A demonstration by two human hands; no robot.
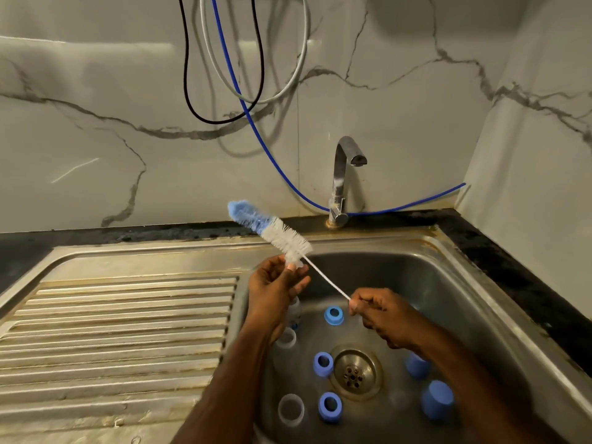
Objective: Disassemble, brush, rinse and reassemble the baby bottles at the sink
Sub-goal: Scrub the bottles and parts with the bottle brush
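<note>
Your right hand (378,310) pinches the brush (272,232) by its wire stem while your left hand (277,288) pinches the bristle base above the sink (464,283).

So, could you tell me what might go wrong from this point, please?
The right hand only pinches the thin wire end of the bottle brush, so once scrubbing starts it may twist or slip. The loose blue rings lie right beside the open drain, where rinse water could push them onto it. The tap is dry, and the left hand fingers unrinsed bristles.
</note>
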